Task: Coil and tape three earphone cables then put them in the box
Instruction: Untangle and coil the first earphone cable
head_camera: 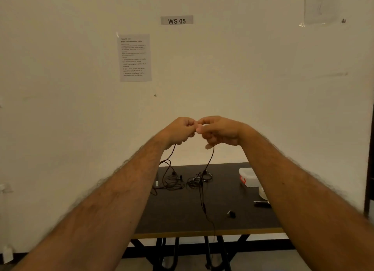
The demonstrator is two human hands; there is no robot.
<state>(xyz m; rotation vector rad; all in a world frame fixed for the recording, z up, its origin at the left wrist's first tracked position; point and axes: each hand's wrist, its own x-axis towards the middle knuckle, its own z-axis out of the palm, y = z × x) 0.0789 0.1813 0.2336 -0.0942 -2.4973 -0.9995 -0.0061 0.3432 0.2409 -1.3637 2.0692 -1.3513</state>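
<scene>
My left hand [179, 131] and my right hand [219, 132] are raised high above the dark table [182, 214], fingertips touching. Both pinch a thin dark earphone cable [210, 159]; one strand hangs from each fist down to the table. Below lie tangled earphone cables [182, 180] in two loose heaps. One strand [203, 204] runs toward the front edge and hangs over it. A clear plastic box [248, 176] with a red latch stands at the table's right, partly behind my right forearm.
A dark tool, perhaps scissors [262, 204], and a pale roll [263, 192] lie right of centre, partly hidden by my arm. A small dark object [231, 213] sits near the front. A small metal cylinder [156, 182] is at the left. A wall with papers stands behind.
</scene>
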